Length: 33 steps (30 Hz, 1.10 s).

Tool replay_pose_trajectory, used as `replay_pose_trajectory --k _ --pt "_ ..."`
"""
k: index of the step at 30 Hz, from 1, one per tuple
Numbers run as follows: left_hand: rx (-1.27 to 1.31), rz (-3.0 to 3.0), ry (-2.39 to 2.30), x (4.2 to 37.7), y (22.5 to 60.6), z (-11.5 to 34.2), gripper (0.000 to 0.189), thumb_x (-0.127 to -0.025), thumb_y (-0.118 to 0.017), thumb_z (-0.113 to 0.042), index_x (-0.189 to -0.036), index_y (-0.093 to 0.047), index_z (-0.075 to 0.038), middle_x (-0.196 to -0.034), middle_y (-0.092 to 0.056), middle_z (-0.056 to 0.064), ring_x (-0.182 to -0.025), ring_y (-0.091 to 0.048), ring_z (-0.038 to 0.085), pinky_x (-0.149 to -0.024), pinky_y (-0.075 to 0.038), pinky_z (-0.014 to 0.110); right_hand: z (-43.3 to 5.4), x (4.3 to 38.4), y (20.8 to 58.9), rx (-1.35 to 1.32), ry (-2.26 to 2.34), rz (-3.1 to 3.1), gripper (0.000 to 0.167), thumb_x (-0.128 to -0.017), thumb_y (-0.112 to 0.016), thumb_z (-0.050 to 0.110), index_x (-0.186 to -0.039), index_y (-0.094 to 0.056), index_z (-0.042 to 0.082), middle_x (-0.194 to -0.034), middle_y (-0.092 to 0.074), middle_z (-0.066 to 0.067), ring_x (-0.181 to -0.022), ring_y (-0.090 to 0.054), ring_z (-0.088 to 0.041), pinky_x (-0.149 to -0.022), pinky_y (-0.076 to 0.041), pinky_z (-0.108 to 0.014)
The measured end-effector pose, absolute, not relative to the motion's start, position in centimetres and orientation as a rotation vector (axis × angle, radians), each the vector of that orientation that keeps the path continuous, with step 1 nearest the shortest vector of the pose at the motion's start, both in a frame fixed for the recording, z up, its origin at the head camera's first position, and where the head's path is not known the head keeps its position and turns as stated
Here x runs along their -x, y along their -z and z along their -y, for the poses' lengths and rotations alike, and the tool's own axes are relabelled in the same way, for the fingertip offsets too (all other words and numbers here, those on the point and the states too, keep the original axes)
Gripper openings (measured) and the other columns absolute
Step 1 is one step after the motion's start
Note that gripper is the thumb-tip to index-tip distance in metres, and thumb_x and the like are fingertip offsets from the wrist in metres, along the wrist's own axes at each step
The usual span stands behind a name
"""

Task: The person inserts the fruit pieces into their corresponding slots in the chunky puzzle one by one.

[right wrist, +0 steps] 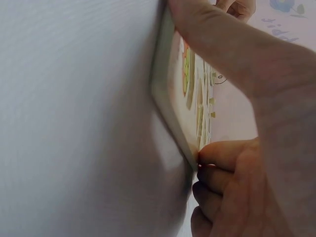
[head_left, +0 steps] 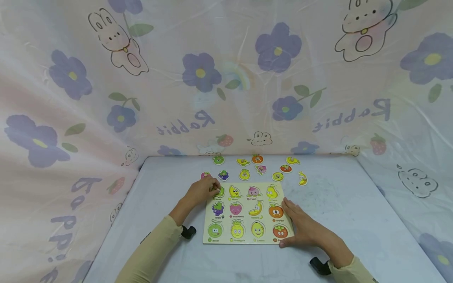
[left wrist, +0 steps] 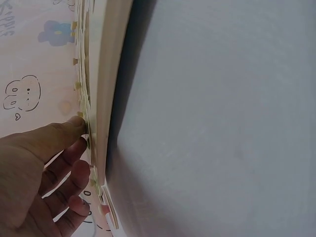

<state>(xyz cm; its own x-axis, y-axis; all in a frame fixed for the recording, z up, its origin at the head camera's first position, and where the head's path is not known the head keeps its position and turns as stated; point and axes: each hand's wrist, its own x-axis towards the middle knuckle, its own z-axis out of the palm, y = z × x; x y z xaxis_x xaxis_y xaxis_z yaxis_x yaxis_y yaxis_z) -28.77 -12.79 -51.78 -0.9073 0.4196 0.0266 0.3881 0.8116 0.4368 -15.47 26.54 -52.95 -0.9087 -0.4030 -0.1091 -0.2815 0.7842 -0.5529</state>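
A pale wooden fruit puzzle board (head_left: 245, 199) lies flat on the table, with rows of labelled fruit pictures. At its far left corner my left hand (head_left: 202, 192) pinches a small green apple puzzle piece (head_left: 214, 188) over the green apple picture (head_left: 221, 192); the fingers partly cover both. In the left wrist view, the thumb (left wrist: 74, 126) and index finger meet close beside the board's face. My right hand (head_left: 306, 226) rests along the board's right edge, its fingers extended against the side and the thumb at the near right corner.
Loose fruit pieces lie beyond the board, including grapes (head_left: 223, 175), a pineapple (head_left: 244, 174), a peach (head_left: 261, 169), an orange (head_left: 257, 158) and a banana (head_left: 302, 179). A patterned curtain (head_left: 233, 98) rises behind the white table (head_left: 354, 204).
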Motion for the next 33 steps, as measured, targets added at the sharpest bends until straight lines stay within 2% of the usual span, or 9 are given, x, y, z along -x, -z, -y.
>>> replay_pose_trajectory --k 33 --pt "-0.603 -2.890 -0.697 28.91 51.70 12.81 0.008 -0.101 -0.079 -0.026 -0.105 -0.076 -0.020 -0.094 -0.061 -0.009 -0.084 -0.056 0.010 -0.081 -0.052 0.034 -26.61 15.46 52.97 0.551 0.799 -2.771 0.143 -0.065 -0.097 0.067 -0.167 -0.027 -0.005 -0.175 -0.021 -0.026 -0.160 -0.021 -0.051 -0.128 -0.022 -0.064"
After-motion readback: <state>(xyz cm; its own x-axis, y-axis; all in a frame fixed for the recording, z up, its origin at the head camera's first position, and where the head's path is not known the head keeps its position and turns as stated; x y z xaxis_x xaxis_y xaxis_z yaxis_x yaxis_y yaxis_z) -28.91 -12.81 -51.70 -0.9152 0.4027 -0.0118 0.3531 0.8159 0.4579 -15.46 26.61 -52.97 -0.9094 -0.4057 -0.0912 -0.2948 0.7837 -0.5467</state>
